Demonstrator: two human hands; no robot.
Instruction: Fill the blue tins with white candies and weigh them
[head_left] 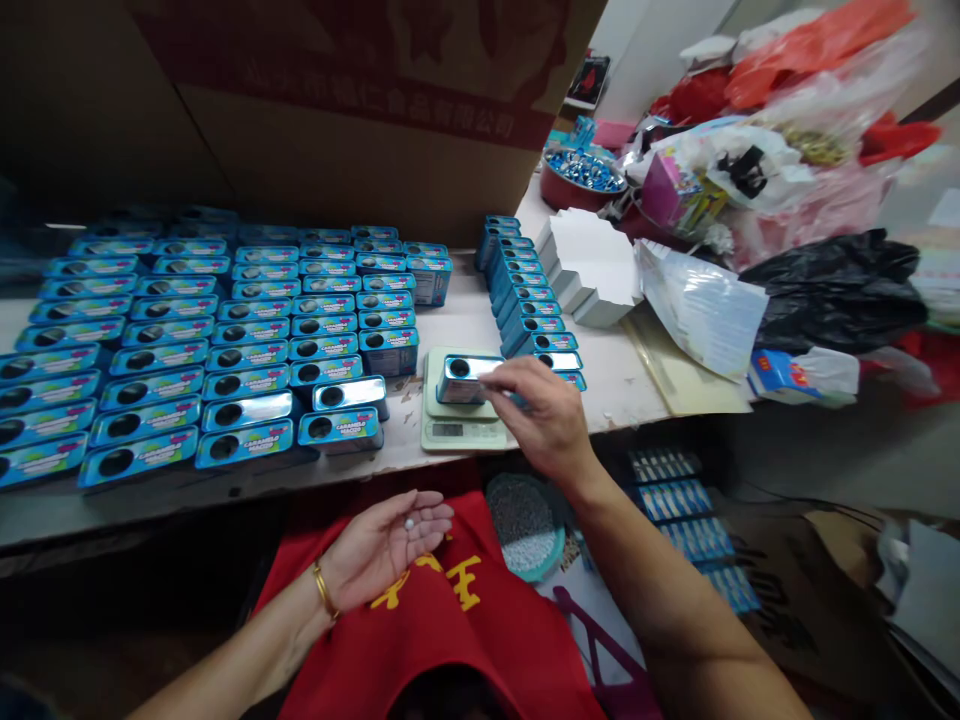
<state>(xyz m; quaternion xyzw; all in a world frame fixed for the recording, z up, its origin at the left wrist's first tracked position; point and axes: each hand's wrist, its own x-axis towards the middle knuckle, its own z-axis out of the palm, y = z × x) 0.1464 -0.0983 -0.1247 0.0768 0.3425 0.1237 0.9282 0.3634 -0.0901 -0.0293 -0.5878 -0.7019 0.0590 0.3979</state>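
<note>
White bench (465, 320): one pale digital scale (459, 432) bearing one blue rectangular tin (463, 380); right hand (544, 415), fingers pinched narrow, touching tin's top; left hand (382, 545), wide open, one small white pellet (409, 522) on palm.

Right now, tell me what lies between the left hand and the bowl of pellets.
Only the red apron lies between the left hand and the bowl, as the head view shows.

Rows of blue tins (187, 340) fill the worktop (465, 320) toward nine o'clock. A cardboard box (360, 100) stands at twelve. White cartons (592, 260) and plastic bags (810, 150) crowd two o'clock.
</note>
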